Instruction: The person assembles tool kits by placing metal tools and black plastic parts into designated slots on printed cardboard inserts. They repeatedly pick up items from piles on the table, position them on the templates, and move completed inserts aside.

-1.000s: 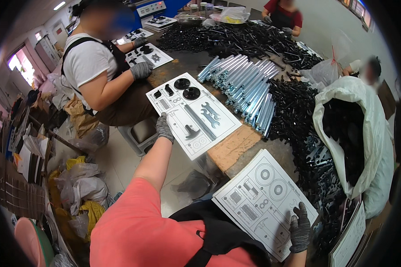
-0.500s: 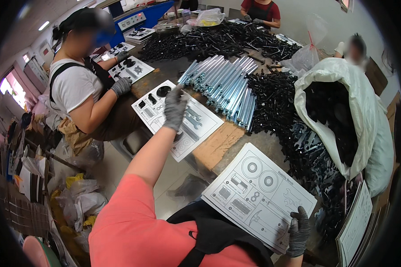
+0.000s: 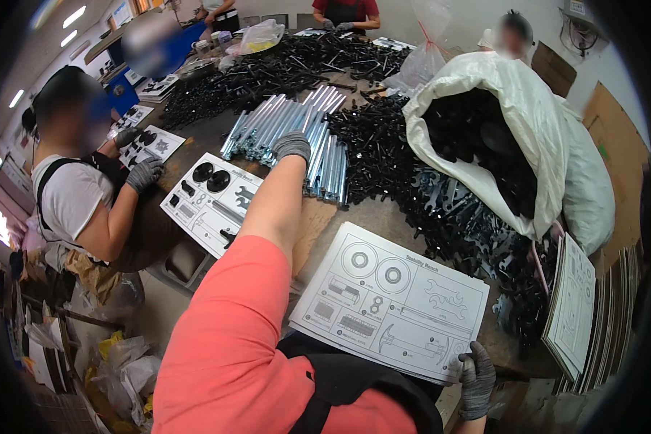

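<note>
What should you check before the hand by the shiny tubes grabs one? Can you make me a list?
1. Left hand over the silver tubes: ok, its glove rests on the pile.
2. Left hand closed on a tube: cannot tell, the fingers are hidden behind the glove.
3. Right hand steadying the near parts sheet: ok, it grips the sheet's lower corner.
4. Near parts sheet free to take parts: ok, only printed outlines show on it.
5. Far parts sheet: already carries some black parts.
6. Co-worker's gloved hand away from the tubes: ok, it is off to the left.
</note>
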A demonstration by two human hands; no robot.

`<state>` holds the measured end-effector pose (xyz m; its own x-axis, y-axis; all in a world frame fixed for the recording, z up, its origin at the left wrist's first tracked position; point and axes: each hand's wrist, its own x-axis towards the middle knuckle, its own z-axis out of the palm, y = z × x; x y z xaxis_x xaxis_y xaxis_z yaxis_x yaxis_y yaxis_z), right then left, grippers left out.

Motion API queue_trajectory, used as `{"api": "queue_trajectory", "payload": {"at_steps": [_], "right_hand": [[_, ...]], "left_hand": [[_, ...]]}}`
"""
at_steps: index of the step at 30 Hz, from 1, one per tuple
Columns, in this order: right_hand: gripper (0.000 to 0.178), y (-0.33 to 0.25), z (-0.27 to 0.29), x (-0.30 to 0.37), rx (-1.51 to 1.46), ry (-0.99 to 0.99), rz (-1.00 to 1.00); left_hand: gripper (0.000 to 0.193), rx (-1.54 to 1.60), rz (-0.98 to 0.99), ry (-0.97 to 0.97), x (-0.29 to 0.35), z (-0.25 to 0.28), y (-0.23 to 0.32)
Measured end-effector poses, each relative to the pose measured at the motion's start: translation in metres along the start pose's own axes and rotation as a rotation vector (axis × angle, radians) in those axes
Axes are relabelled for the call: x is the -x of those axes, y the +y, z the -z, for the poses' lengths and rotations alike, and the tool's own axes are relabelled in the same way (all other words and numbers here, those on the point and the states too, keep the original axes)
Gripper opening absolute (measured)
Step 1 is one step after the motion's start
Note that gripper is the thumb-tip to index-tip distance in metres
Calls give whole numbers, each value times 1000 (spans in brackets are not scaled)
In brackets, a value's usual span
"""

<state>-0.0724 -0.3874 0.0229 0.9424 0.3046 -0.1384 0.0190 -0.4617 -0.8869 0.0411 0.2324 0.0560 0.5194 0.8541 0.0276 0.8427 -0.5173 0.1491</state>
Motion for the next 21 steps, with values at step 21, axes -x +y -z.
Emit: {"api": "queue_trajectory", "payload": {"at_steps": [21], "right_hand": [[34,5,-1,-51,593,129,276]], "left_hand": [[30,84,-1529,-310,319,-32,75]]}}
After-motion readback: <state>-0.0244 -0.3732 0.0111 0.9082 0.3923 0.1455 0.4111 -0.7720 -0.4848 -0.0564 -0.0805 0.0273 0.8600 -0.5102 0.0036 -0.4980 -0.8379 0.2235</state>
